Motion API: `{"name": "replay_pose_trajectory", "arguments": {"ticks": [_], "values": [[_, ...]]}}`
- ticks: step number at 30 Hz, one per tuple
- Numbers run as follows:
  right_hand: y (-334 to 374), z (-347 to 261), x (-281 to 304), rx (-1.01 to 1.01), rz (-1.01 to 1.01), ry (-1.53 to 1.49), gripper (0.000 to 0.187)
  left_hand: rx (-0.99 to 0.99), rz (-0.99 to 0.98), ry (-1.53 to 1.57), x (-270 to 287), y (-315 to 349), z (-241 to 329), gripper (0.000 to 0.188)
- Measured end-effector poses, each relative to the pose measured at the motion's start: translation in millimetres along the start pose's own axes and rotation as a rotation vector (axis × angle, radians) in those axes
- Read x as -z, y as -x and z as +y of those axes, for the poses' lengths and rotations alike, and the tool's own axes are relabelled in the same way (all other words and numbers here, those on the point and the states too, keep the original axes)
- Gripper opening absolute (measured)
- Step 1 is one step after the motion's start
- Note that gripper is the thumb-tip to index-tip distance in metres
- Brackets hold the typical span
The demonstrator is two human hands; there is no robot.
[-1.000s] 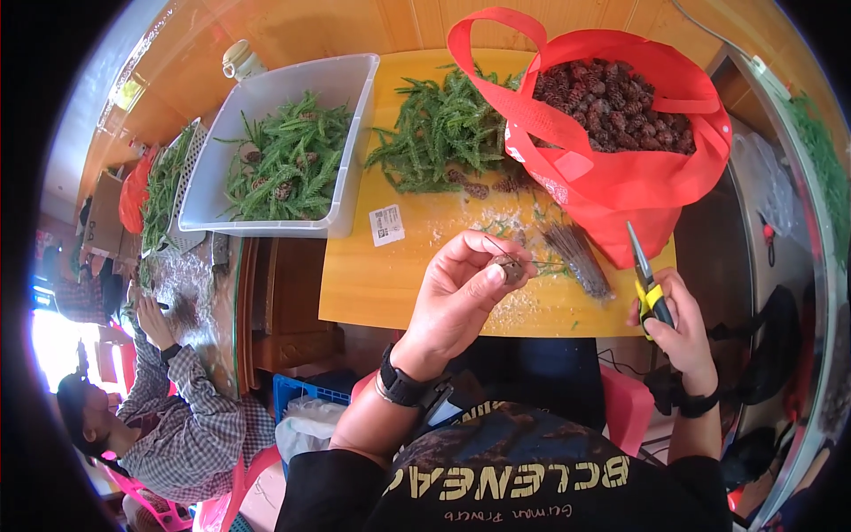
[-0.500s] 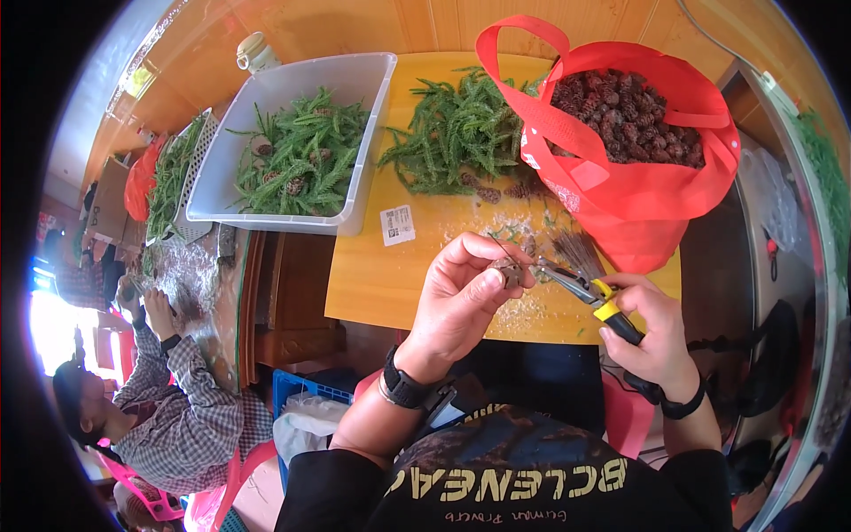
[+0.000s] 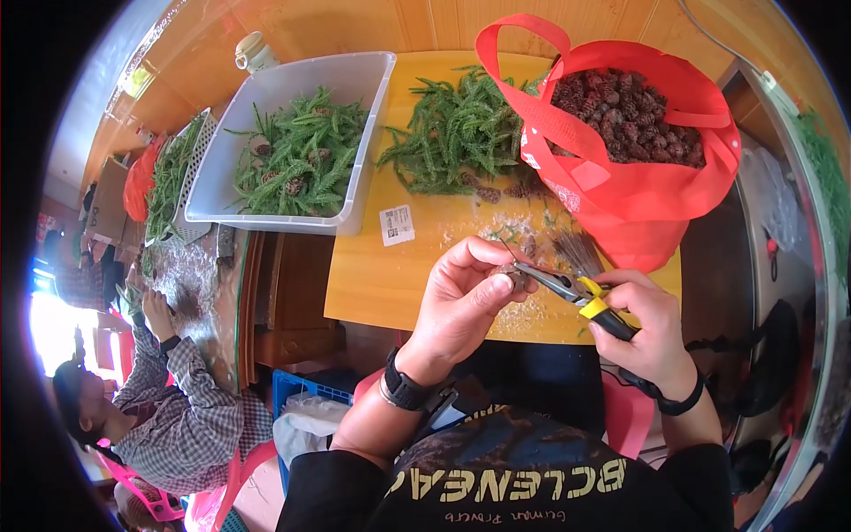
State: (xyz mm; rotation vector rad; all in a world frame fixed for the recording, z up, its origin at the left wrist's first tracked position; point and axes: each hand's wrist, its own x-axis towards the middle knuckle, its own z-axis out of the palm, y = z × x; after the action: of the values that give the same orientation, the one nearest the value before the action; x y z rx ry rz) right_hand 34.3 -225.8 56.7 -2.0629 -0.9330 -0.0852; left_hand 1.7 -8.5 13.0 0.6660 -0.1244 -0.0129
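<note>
My left hand (image 3: 465, 297) pinches a small brown pine cone (image 3: 514, 275) between thumb and fingers above the front edge of the yellow table (image 3: 381, 284). My right hand (image 3: 651, 328) grips yellow-handled pliers (image 3: 567, 288), and their jaws touch the cone. A bundle of thin brown stems (image 3: 581, 251) lies on the table just behind the pliers. White crumbs are scattered under my hands.
A red bag (image 3: 638, 142) full of brown cones stands at the back right. Green sprigs (image 3: 456, 133) are heaped beside it. A clear plastic bin (image 3: 363, 186) holds more sprigs and cones. A person in a checked shirt (image 3: 177, 417) sits at the lower left.
My right hand swung in from the right with the pliers and brought their jaws to the cone in my left hand. The left hand stayed about where it was.
</note>
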Motion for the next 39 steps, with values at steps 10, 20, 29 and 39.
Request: {"name": "replay_pose_trajectory", "arguments": {"ticks": [10,20,29,39], "values": [[2,2,-4,0.023,0.031,0.046,0.022,-0.028,-0.009,-0.068,3,-2,-2,0.017],[4,3,-11,-0.097,0.055,-0.04,0.017,-0.347,0.068,-0.613,-8,-3,2,0.024],[8,3,-12,-0.163,0.023,-0.07,0.018,-0.393,0.053,-0.823,-7,-2,-1,0.022],[9,5,-11,-0.142,0.063,-0.083,0.017,0.065,0.051,-0.312,-4,-4,8,0.016]]}}
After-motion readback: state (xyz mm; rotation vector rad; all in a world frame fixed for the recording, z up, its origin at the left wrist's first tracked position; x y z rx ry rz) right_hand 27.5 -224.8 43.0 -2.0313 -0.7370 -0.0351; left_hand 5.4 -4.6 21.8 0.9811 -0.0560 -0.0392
